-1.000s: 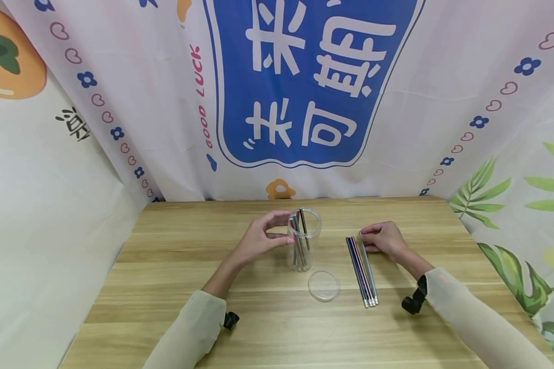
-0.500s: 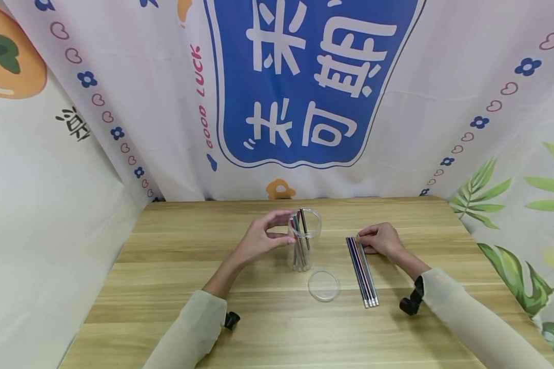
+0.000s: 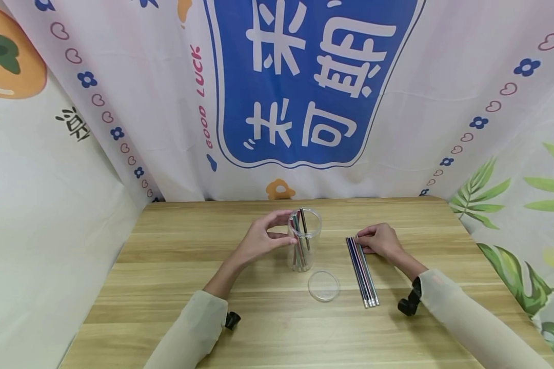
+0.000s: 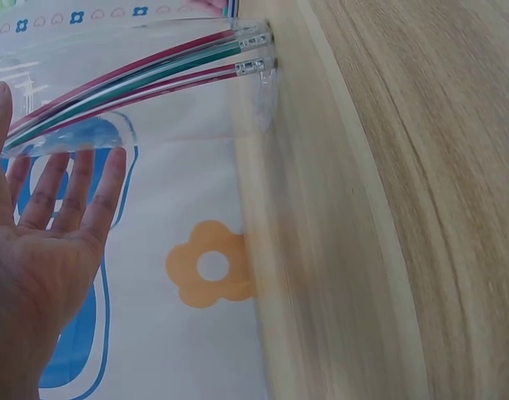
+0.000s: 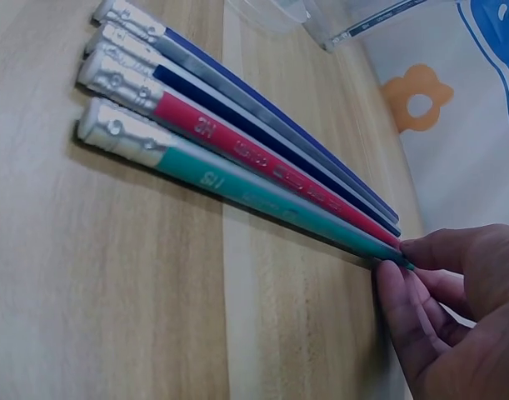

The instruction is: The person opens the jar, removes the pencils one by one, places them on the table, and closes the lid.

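Note:
My left hand (image 3: 262, 237) holds a clear cylindrical jar (image 3: 315, 248) upright, thumb in front and fingers behind. Several pencils (image 4: 154, 77), red, green and dark, lean inside it, eraser ends down. To the right, my right hand (image 3: 382, 240) pinches the far end of a green pencil (image 5: 237, 194) between thumb and fingertips. That pencil lies alongside a red pencil (image 5: 262, 158) and blue ones (image 5: 271, 104) in a close row on the table, with their white erasers toward me. The far tips of the green and red pencils are partly hidden by the fingers.
A clear round lid (image 3: 323, 286) lies flat on the wooden table (image 3: 277, 328) between the jar and the pencil row. A printed curtain (image 3: 175, 102) hangs along the table's back edge. Each wrist wears a black camera (image 3: 410, 302).
My right hand has slid a little left, bringing the green pencil's far end in against the row. My left hand and the jar have stayed in place.

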Motion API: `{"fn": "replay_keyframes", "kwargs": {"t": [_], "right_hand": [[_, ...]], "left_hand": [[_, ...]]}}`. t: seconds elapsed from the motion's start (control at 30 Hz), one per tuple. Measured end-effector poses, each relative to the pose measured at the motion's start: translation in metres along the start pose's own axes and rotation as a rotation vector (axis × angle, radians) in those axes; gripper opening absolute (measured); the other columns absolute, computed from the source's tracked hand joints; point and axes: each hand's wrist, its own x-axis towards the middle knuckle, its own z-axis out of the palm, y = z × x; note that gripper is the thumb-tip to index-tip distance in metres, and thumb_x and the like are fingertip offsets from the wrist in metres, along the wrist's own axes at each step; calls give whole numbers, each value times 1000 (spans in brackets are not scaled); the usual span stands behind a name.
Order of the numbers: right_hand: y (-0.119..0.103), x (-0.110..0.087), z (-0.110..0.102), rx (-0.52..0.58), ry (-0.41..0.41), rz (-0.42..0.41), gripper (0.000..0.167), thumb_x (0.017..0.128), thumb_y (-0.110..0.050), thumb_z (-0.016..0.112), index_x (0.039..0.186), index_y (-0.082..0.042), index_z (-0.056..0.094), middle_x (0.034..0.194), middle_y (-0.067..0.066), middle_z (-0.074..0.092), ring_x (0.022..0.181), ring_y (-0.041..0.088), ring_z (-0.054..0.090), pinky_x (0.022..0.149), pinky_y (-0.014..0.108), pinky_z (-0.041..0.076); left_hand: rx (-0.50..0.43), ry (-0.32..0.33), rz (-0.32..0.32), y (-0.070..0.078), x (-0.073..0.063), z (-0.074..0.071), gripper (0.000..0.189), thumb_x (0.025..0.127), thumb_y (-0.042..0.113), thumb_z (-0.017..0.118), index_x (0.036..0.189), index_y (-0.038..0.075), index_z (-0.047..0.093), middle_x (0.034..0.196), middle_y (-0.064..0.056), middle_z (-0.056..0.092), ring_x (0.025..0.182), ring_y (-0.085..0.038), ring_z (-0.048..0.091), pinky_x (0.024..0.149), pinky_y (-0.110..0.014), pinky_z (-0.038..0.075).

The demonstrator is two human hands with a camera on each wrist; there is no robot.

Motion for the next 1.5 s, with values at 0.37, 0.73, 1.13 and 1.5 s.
{"fn": "replay_keyframes", "kwargs": {"t": [0.37,0.73,1.13,1.5], "right_hand": [[0,-1,2,-21,19,-17,18,94,-1,77,108,10,75,94,16,80,64,11,72,61,24,66],[-1,-1,2,-39,20,-50,22,95,-4,77,111,11,74,96,17,80,69,12,75,65,26,67],[-33,-8,-8,-262,134,-279,20,97,-13,77,110,3,77,96,17,79,83,34,75,61,25,62],[-72,-23,-7,-189,100,-397,23,98,-14,78,113,3,77,100,18,79,76,14,74,64,23,65]], "left_hand": [[-38,0,22,-1,1,2,67,85,2,89,146,6,60,142,-15,66,129,-34,65,102,-44,62],[-21,3,30,1,1,2,67,86,3,88,146,6,59,142,-15,65,129,-34,64,100,-39,63],[-11,-1,32,4,1,3,65,87,2,87,146,5,59,142,-15,65,129,-34,65,99,-33,63],[-5,6,23,5,1,4,65,87,4,87,146,8,60,143,-16,65,129,-34,65,100,-34,62]]}}
